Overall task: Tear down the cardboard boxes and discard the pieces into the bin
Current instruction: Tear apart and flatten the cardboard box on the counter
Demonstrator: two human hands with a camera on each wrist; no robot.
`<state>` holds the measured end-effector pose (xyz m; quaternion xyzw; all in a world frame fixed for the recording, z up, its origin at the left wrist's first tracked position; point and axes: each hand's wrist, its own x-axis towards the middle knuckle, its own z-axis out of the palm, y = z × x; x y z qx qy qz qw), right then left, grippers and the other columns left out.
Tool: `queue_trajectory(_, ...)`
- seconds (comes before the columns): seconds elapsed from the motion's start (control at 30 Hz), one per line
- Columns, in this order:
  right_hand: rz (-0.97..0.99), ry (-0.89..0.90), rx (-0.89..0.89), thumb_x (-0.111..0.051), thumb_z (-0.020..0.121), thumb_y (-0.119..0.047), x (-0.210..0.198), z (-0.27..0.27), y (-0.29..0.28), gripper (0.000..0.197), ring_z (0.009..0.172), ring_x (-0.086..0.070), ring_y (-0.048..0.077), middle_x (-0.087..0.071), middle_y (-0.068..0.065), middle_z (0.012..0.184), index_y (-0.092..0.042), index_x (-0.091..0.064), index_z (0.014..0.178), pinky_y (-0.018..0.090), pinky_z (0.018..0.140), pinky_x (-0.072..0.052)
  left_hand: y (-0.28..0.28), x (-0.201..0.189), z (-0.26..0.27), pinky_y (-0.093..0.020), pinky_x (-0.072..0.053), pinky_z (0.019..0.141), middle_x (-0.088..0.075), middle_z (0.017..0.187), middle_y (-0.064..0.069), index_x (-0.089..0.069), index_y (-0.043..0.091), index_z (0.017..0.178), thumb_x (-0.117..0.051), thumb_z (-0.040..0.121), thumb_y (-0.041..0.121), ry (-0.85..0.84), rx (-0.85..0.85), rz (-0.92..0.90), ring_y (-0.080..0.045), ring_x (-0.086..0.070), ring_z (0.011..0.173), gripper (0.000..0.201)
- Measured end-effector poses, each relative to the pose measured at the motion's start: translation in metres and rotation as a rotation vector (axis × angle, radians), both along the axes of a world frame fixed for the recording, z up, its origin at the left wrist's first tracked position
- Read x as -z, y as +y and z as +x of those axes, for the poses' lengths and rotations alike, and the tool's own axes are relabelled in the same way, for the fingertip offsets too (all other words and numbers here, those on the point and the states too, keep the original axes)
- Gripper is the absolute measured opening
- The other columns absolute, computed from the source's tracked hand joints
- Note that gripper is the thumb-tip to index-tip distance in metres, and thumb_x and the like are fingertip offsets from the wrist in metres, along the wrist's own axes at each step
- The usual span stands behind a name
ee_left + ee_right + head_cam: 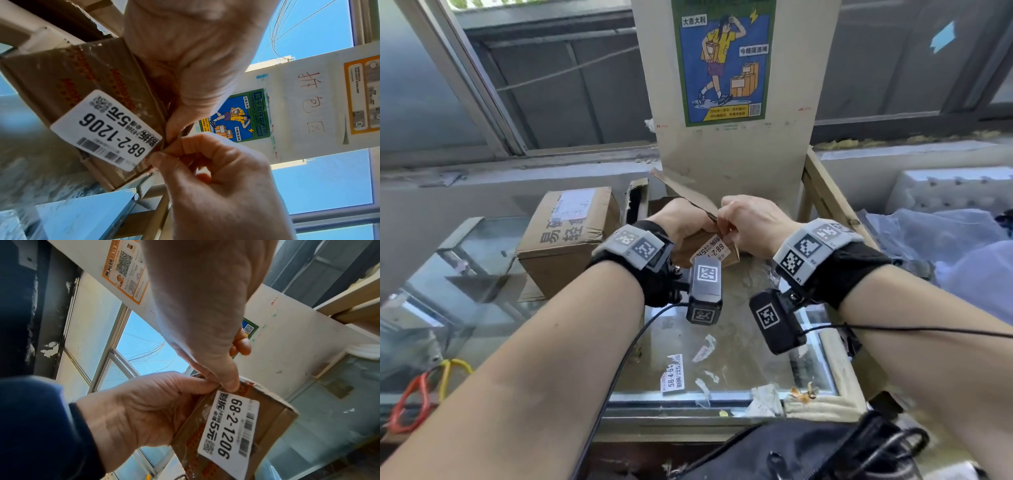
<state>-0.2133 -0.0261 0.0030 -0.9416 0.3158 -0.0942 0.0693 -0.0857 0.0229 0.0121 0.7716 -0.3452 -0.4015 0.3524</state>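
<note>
A small box is being picked at – the job is only just begun.

The small box (703, 245) is held over the glass table (739, 346) by the left hand (681, 219), while its top edge is pinched by the right hand (753, 222). Another taped box (565, 236) is left untouched – no bin is seen.

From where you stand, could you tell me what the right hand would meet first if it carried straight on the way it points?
Probably the left hand, which grips the same small box; beyond, the upright board. Depth is unclear.
</note>
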Motion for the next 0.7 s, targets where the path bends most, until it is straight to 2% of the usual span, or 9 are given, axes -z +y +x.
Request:
queue_trajectory(0.07, -0.029, -0.009, -0.018, -0.06, 0.088, -0.011, 0.003, -0.001, 0.003, 0.008, 0.094, -0.057, 0.025, -0.057, 0.006, 0.101, -0.008, -0.064, 0.094, 0.03, 0.072, -0.04, 0.002, 0.003, 0.002, -0.045, -0.058, 0.077, -0.071, 0.087, -0.017, -0.065, 0.006, 0.071, -0.077, 0.07, 0.003, 0.018, 0.004, 0.011, -0.032, -0.07, 0.084, 0.013)
queue_trajectory(0.17, -0.092, -0.105, -0.052, -0.059, 0.089, -0.01, 0.014, -0.001, 0.01, 0.01, 0.091, -0.054, 0.027, -0.055, 0.011, 0.099, -0.002, -0.065, 0.088, 0.035, 0.071, -0.042, 0.003, 0.002, 0.009, -0.052, -0.055, 0.083, -0.073, 0.09, -0.017, -0.067, 0.005, 0.079, -0.079, 0.071, 0.009, 0.066, 0.053, 0.065, -0.033, -0.07, 0.087, 0.015)
queue_trajectory(0.27, -0.2, -0.228, -0.052, -0.067, 0.081, -0.002, 0.024, 0.0, 0.015, 0.006, 0.074, -0.058, 0.033, -0.057, 0.014, 0.087, 0.0, -0.062, 0.079, 0.034, 0.058, -0.046, 0.005, -0.001, 0.015, -0.051, -0.052, 0.089, -0.071, 0.098, -0.016, -0.067, 0.006, 0.09, -0.078, 0.075, 0.013, 0.134, 0.091, 0.127, -0.032, -0.068, 0.093, 0.021)
queue_trajectory(0.37, -0.246, -0.279, -0.065, -0.072, 0.071, 0.003, 0.031, 0.004, 0.021, 0.018, 0.07, -0.061, 0.031, -0.061, 0.012, 0.082, -0.001, -0.063, 0.086, 0.03, 0.054, -0.047, 0.005, -0.003, 0.021, -0.048, -0.052, 0.088, -0.07, 0.094, -0.016, -0.064, 0.005, 0.087, -0.075, 0.078, 0.015, 0.163, 0.112, 0.126, -0.032, -0.067, 0.091, 0.017)
queue_trajectory(0.47, -0.264, -0.218, -0.025, -0.066, 0.079, 0.0, 0.027, 0.011, 0.026, 0.015, 0.079, -0.062, 0.033, -0.06, 0.014, 0.088, 0.001, -0.063, 0.094, 0.037, 0.062, -0.051, 0.006, -0.003, 0.025, -0.037, -0.054, 0.07, -0.069, 0.069, -0.011, -0.061, 0.004, 0.079, -0.071, 0.083, 0.013, 0.188, 0.119, 0.108, -0.026, -0.065, 0.073, 0.014)
queue_trajectory(0.5, -0.262, -0.189, 0.004, -0.062, 0.084, -0.001, 0.026, 0.013, 0.027, 0.013, 0.083, -0.061, 0.034, -0.059, 0.014, 0.092, 0.001, -0.062, 0.096, 0.04, 0.065, -0.05, 0.006, -0.003, 0.026, -0.037, -0.053, 0.068, -0.068, 0.064, -0.01, -0.061, 0.004, 0.077, -0.069, 0.084, 0.012, 0.202, 0.124, 0.104, -0.025, -0.064, 0.07, 0.014)
queue_trajectory(0.53, -0.255, -0.159, 0.023, -0.058, 0.087, -0.002, 0.025, 0.016, 0.029, 0.013, 0.087, -0.06, 0.035, -0.058, 0.014, 0.096, 0.0, -0.06, 0.1, 0.041, 0.069, -0.048, 0.008, -0.003, 0.027, -0.039, -0.053, 0.07, -0.068, 0.063, -0.01, -0.061, 0.004, 0.077, -0.069, 0.085, 0.011, 0.215, 0.132, 0.099, -0.025, -0.063, 0.07, 0.013)
queue_trajectory(0.6, -0.236, -0.114, 0.049, -0.051, 0.091, -0.003, 0.022, 0.021, 0.034, 0.016, 0.092, -0.058, 0.034, -0.057, 0.014, 0.101, -0.001, -0.058, 0.105, 0.04, 0.074, -0.044, 0.012, 0.0, 0.03, -0.042, -0.052, 0.077, -0.067, 0.074, -0.012, -0.061, 0.004, 0.078, -0.069, 0.084, 0.009, 0.218, 0.124, 0.077, -0.027, -0.062, 0.073, 0.012)
queue_trajectory(0.7, -0.249, -0.074, 0.068, -0.045, 0.092, -0.001, 0.019, 0.028, 0.043, 0.017, 0.093, -0.059, 0.033, -0.059, 0.012, 0.102, -0.004, -0.055, 0.105, 0.038, 0.074, -0.042, 0.019, 0.006, 0.035, -0.046, -0.052, 0.082, -0.066, 0.088, -0.016, -0.062, 0.003, 0.079, -0.071, 0.083, 0.01, 0.186, 0.119, 0.059, -0.03, -0.064, 0.081, 0.012)
